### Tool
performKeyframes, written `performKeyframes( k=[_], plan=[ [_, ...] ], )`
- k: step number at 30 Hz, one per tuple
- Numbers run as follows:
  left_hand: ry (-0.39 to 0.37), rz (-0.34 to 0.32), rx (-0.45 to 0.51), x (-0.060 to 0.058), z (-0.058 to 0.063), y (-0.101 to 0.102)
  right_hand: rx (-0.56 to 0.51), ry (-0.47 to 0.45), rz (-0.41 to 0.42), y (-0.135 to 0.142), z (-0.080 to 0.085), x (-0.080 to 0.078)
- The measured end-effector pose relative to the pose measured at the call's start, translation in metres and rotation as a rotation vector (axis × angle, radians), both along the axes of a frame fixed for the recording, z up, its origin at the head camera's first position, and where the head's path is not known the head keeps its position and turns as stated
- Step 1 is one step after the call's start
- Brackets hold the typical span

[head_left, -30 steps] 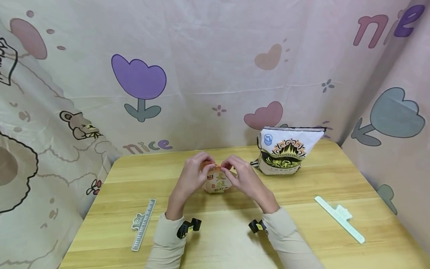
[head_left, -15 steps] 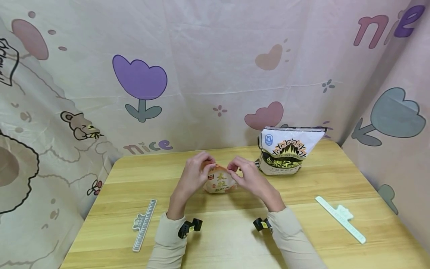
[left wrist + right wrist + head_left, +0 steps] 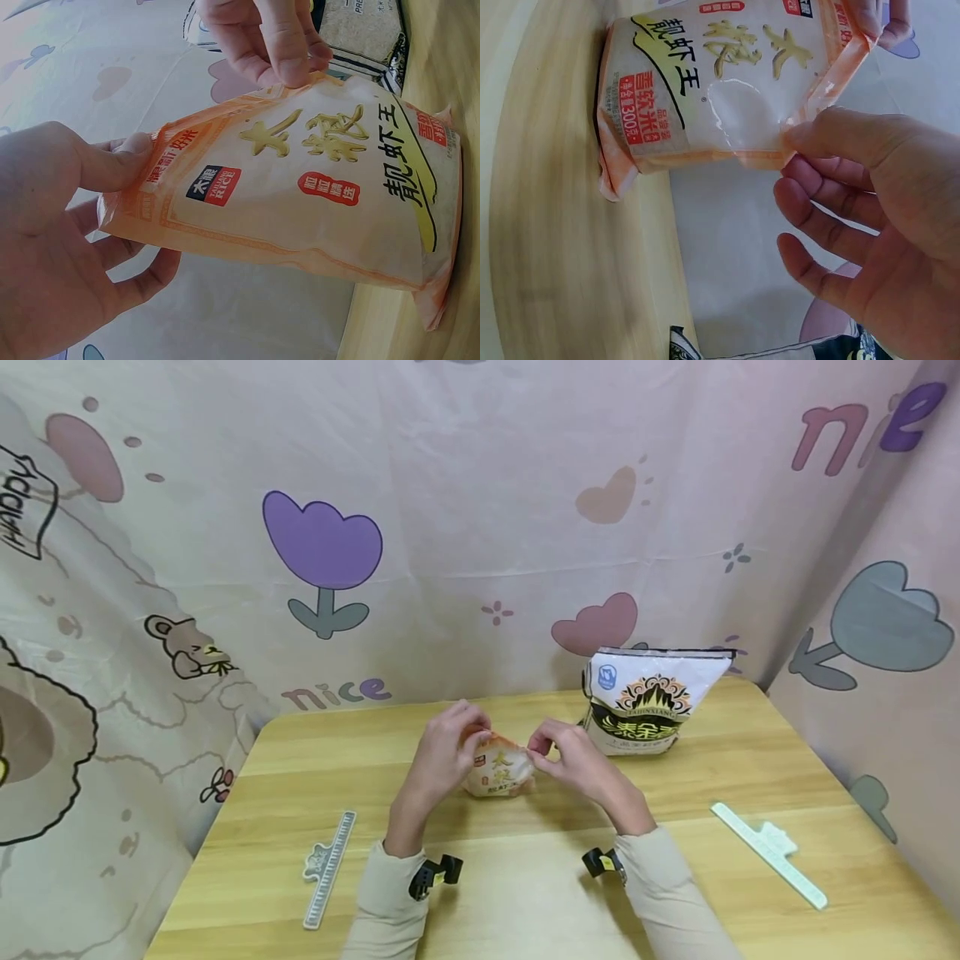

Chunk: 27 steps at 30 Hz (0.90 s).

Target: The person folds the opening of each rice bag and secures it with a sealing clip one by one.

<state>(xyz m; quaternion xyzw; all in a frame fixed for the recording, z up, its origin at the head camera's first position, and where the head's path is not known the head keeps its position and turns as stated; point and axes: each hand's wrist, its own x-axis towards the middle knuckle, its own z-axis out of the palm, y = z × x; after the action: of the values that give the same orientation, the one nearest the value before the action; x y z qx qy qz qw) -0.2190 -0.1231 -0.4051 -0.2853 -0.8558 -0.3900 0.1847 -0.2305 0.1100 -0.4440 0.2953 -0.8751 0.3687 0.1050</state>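
Note:
A small orange-and-clear bag of rice (image 3: pixel 498 770) stands on the wooden table between both hands, its label facing the person. My left hand (image 3: pixel 447 752) pinches the bag's upper left corner, thumb in front and fingers behind, as the left wrist view shows on the bag of rice (image 3: pixel 300 180). At the upper right edge my right hand (image 3: pixel 576 762) pinches the film between thumb and index finger. In the right wrist view the other fingers of the right hand (image 3: pixel 885 202) are spread loosely, off the bag. The top edge slopes down from left hand to right.
A larger white-and-black rice bag (image 3: pixel 645 706) stands behind on the right, near the patterned curtain (image 3: pixel 465 527). A grey long-jawed bag clip (image 3: pixel 328 868) lies on the table (image 3: pixel 517 893) at the left, a mint-green bag clip (image 3: pixel 771 853) at the right.
The right hand has moved right along the top of the bag, away from the left hand, to its right corner. The left hand keeps its pinch. The head view has shifted slightly.

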Motion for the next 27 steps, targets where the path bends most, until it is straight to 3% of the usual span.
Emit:
performKeyframes(
  k=[9, 20, 27],
  plan=[
    [-0.008, -0.008, -0.006, 0.004, -0.004, 0.005, 0.038, -0.073, 0.006, 0.010, -0.005, 0.004],
    [-0.005, -0.001, 0.009, 0.004, -0.002, 0.005, 0.056, -0.042, -0.011, 0.009, -0.005, 0.004],
    [-0.004, 0.005, 0.017, 0.004, -0.001, 0.001, 0.123, 0.039, -0.034, 0.005, -0.009, 0.008]
  ],
)
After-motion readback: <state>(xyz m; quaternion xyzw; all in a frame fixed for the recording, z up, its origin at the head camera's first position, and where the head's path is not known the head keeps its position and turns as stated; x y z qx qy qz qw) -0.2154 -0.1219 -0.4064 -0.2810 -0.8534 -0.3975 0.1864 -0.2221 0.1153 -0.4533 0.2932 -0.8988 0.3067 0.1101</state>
